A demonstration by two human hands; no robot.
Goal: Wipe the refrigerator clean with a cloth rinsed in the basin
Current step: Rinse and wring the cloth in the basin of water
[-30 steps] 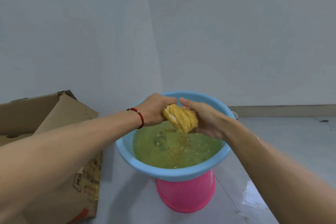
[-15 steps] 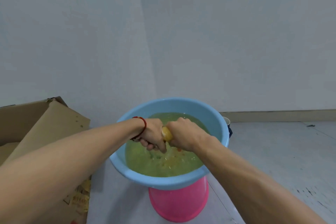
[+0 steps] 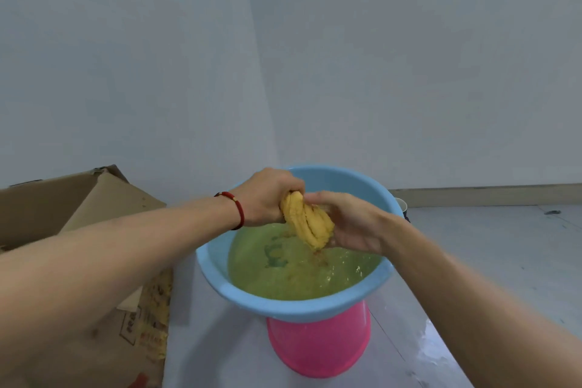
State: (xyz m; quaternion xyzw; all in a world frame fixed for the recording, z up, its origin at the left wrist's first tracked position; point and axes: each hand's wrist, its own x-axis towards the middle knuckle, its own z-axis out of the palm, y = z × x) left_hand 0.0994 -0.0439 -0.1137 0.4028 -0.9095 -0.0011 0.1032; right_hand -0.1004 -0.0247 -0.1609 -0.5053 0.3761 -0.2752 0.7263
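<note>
A twisted yellow cloth (image 3: 307,221) hangs just above the water, held at both ends. My left hand (image 3: 267,198), with a red cord at the wrist, grips its upper end. My right hand (image 3: 349,224) clasps its lower end from the right. Drops fall from the cloth into the yellow-green water (image 3: 296,274). The water fills a light blue basin (image 3: 283,305), which rests on an upturned pink bucket (image 3: 318,346). No refrigerator is in view.
An open cardboard box (image 3: 94,205) stands at the left, close to the basin. Grey walls meet in a corner behind. A small cup (image 3: 401,205) peeks out behind the basin's right rim. The floor (image 3: 504,261) at the right is wet.
Half a second ago both hands held the cloth low at the water. They have since lifted it clear of the surface, and the cloth is twisted between them.
</note>
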